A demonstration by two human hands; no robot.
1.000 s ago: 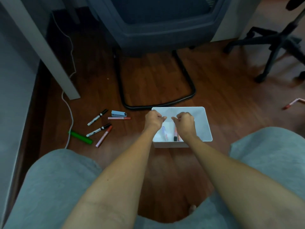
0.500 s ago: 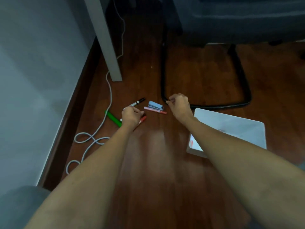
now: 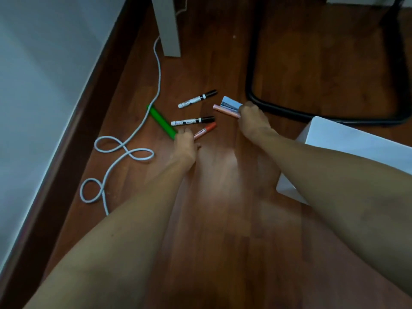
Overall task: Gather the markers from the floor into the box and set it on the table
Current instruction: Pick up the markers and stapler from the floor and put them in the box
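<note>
Several markers lie on the wooden floor. A green marker [image 3: 161,122] is at the left, with two black-capped white markers [image 3: 197,98] [image 3: 192,121] beside it. My left hand [image 3: 184,146] curls over the near end of a red marker [image 3: 205,130], fingertips touching the green marker's end. My right hand [image 3: 252,121] is closed around the right end of a pink marker [image 3: 225,110], next to a small blue-white object [image 3: 231,103]. The white box [image 3: 347,139] stands on the floor at the right, partly behind my right forearm; its inside is hidden.
A white cable [image 3: 124,150] loops along the floor by the dark skirting board at the left. A grey table leg [image 3: 170,30] stands behind the markers. The black chair base tube [image 3: 252,85] curves just beyond my right hand.
Both hands left the box and reached left to the markers. My view swung left and closer. My right hand has closed on the pink marker, and my left sits on the red one.
</note>
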